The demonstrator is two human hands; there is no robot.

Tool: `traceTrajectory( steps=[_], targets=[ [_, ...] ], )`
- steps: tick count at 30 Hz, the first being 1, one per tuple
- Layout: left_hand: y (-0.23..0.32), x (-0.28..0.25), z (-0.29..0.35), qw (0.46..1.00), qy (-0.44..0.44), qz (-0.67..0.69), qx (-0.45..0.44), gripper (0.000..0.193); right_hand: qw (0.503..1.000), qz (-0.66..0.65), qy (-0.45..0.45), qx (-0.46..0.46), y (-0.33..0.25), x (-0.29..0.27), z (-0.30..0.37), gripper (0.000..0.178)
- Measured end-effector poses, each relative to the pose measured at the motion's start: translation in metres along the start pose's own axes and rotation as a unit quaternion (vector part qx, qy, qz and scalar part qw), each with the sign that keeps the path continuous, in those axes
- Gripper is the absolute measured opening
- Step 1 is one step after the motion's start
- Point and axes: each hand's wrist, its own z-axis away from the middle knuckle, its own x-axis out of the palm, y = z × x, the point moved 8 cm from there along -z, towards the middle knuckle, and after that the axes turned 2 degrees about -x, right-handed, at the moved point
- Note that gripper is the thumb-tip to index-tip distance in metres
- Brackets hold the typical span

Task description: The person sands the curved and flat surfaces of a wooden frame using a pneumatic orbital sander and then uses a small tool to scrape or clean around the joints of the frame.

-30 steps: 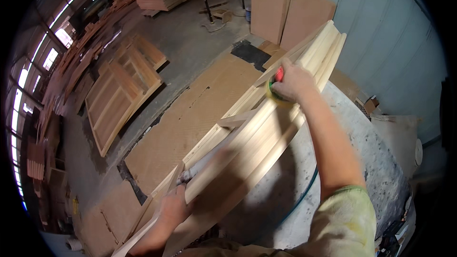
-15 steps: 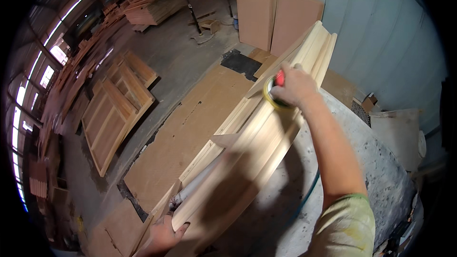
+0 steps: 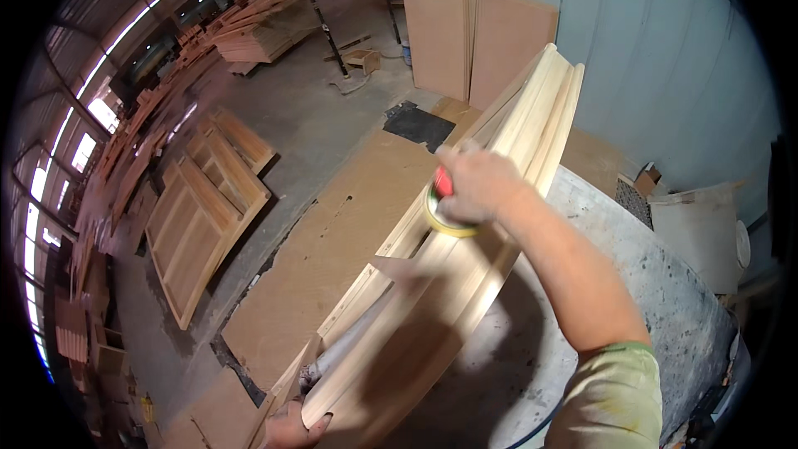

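Observation:
A long pale wooden molding [image 3: 519,137] with a grooved profile runs slantwise from near my lower left to the far right. My left hand [image 3: 295,426] is closed round its near end, thumb on the edge. My right hand [image 3: 478,187] grips a round tool [image 3: 453,223] with a yellow rim and a red part on top; its exact kind is not clear. The tool is against the molding's upper left part, and my fingers hide much of it. Beside the molding's left edge lie narrow wooden strips [image 3: 353,295] and a grey-white tube [image 3: 341,353].
A speckled grey-white tabletop [image 3: 615,241] lies under and right of the molding. Flat brown cardboard [image 3: 316,241] covers the floor to the left, with wooden door-like frames [image 3: 208,208] beyond. Brown panels [image 3: 440,41] lean against the pale blue wall [image 3: 632,58].
My right hand with the round tool has moved down and left along the molding, toward me. My left hand stays at the near end.

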Motion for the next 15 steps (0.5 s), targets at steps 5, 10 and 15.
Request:
traceTrajectory(
  steps=[5,10,15],
  targets=[
    [-0.025,0.019,0.014,0.890,-0.297,-0.079,-0.336,0.074,0.972,-0.127,0.175,-0.094,-0.027,0.015,0.049,0.054],
    [-0.009,0.009,-0.006,0.993,0.001,-0.028,-0.118,0.057,0.892,-0.258,0.299,0.221,0.131,-0.001,0.042,0.061],
    [-0.023,0.009,0.016,0.986,-0.005,-0.036,-0.165,0.058,0.868,-0.325,0.375,0.013,-0.036,0.067,0.116,0.065]
  ],
)
